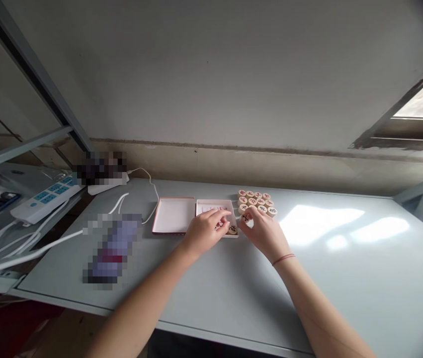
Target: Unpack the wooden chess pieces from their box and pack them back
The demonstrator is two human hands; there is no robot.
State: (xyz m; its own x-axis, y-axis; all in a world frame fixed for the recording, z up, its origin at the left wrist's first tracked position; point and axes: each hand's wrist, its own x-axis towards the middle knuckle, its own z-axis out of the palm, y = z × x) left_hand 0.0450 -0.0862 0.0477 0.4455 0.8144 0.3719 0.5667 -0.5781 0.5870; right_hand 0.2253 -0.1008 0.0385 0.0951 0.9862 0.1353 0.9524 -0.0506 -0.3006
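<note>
A shallow white box (235, 213) lies on the table with Chinese chess pieces inside, one of them (232, 229) showing at its near right corner. My left hand (206, 227) is over this box, thumb and forefinger apart, and hides part of its contents. Just right of the box, my right hand (265, 231) pinches a round wooden Chinese chess piece (246, 218) with a dark character. Beyond that hand, several more pieces (253, 201) with red or dark characters stand together in rows. The box's lid (174, 215) lies inside up to the left.
The grey table (211, 298) runs along a wall. A blurred purple item (114, 248) lies to the left, near white cables (58, 241) and a power strip (47, 199) with blue sockets. A metal frame post (36, 69) rises at the left, and sunlight patches fall at the right.
</note>
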